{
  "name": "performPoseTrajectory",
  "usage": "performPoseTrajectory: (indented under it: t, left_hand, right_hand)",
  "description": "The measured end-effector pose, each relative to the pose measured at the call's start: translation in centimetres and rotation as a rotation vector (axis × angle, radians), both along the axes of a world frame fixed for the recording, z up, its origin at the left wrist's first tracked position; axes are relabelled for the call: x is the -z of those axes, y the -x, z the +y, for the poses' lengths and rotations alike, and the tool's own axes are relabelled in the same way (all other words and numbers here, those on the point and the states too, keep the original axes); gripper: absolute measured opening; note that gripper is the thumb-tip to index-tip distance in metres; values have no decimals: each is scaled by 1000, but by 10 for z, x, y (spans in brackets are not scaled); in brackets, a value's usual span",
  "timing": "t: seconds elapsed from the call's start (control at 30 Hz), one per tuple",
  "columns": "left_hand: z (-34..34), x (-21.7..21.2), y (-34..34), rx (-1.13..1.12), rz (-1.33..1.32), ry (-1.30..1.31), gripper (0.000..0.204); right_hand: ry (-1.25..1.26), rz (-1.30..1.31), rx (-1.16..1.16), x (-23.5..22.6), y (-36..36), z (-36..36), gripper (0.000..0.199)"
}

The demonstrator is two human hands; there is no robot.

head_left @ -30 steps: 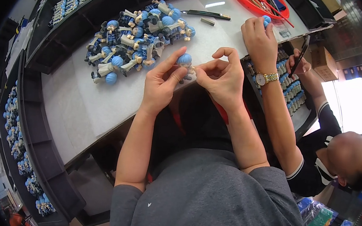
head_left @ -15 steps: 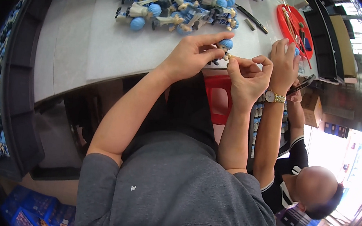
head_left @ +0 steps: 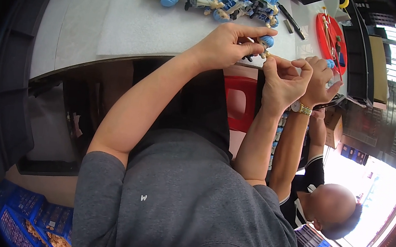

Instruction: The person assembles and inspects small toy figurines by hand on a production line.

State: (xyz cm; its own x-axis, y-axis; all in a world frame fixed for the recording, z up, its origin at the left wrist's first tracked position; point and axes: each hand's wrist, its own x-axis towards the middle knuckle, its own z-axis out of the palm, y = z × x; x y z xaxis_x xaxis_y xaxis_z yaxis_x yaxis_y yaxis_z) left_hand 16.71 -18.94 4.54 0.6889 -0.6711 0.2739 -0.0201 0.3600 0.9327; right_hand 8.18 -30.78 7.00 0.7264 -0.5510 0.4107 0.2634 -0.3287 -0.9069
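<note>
Pinching a blue-haired figurine [head_left: 267, 42] upper-centre-ish, left hand [head_left: 223, 47] has a snug grip while right hand [head_left: 286, 85] pinches at its side.

On the pale desk [head_left: 78, 24], a slim black tool [head_left: 291, 21] is laid beside a small grey block [head_left: 288, 26]; farther right, long-handled tools [head_left: 326, 27] are held in a round red tray [head_left: 318, 34]. Below the desk edge a red stool [head_left: 241, 83] is partly seen. Blue crates [head_left: 19, 196] are grouped at lower left. A gold-banded watch [head_left: 302, 108] is worn by a co-worker [head_left: 316, 173], near whose arm a cardboard box [head_left: 333, 129] is placed
</note>
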Motion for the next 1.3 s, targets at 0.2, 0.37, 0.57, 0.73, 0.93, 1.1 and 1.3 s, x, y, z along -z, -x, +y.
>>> performPoseTrajectory:
  t: [0.2,0.37,0.57,0.73,0.93,1.1,1.3]
  left_hand:
    - [-3,1,-1,-3,23,18,39]
    - [-2,0,-6,20,-3,7,40]
    - [-1,-4,-5,33,86,46,39]
    - [2,-10,-2,115,280,44,38]
    - [0,-16,-2,103,399,77,35]
    - [-1,-17,-5,82,401,158,33]
    - [3,-22,-7,102,452,174,33]
  right_hand:
    - [-36,17,8,-5,1,2,40]
    - [39,26,30,-6,-3,5,40]
    - [-163,-5,-51,-3,-3,2,40]
    - [-115,-28,-16,13,0,-6,26]
    - [-229,-52,-90,12,2,-4,26]
    - [-239,-85,-127,14,6,4,27]
    - [-267,58,-244,12,11,19,37]
